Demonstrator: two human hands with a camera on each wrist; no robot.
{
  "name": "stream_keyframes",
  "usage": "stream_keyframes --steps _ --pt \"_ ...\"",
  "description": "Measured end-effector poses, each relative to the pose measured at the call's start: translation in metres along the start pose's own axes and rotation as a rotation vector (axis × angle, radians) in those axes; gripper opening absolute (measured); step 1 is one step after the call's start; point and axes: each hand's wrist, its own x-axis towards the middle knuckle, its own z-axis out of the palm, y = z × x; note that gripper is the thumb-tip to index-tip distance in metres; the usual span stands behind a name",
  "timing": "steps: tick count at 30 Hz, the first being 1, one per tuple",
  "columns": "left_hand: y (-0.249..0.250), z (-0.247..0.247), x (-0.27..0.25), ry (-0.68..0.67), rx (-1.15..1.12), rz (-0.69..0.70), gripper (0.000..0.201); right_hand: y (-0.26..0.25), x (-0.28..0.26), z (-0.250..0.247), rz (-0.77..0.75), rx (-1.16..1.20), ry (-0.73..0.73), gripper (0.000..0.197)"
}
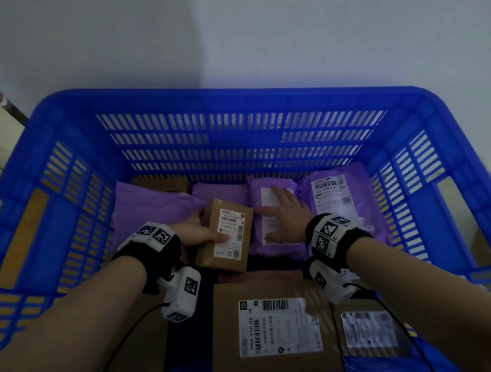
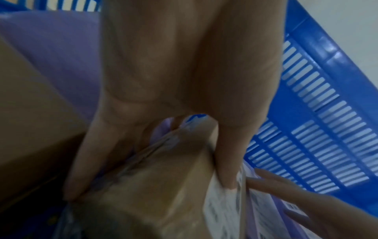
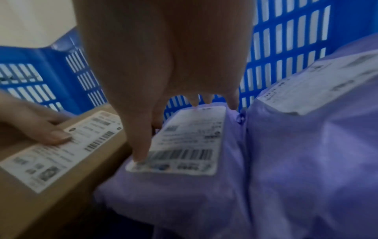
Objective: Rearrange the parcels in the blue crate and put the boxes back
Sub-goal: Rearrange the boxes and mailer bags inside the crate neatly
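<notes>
Slatted blue plastic crate [image 1: 65, 180]: large labelled cardboard box [image 1: 271, 328] at 6 o'clock, purple poly mailers at 12. My left hand [image 1: 196, 232] grips the small brown cardboard box [image 1: 225, 236], mid-crate. My right hand [image 1: 286, 214] presses flat, fingers spread, on the labelled purple mailer [image 1: 271, 213] beside it.
</notes>
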Motion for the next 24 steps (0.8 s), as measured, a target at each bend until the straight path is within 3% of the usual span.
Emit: stream_keyframes --steps 4,8,11,14,17,24 --pt "-0.01 -0.002 0.032 -0.034 0.122 -0.111 0.103 0.009 0.004 0.008 -0.046 -0.085 -0.016 0.065" --pt "0.008 0.004 0.03 -0.037 0.282 -0.15 0.102 0.013 0.006 0.003 -0.046 -0.03 -0.018 0.059" --pt "0.014 0.013 0.024 -0.06 0.198 -0.179 0.072 0.018 0.007 0.0 -0.039 0.064 -0.009 0.054" --pt "0.009 0.022 0.024 -0.059 -0.019 -0.206 0.076 0.023 0.01 -0.002 -0.029 0.157 -0.01 0.051" --pt "0.004 0.027 0.026 0.017 -0.168 -0.221 0.047 0.022 0.013 -0.001 -0.024 0.154 -0.025 0.05" --pt "-0.002 0.029 0.032 0.148 0.005 0.001 0.097 0.018 0.013 0.001 -0.011 0.092 -0.029 0.051"
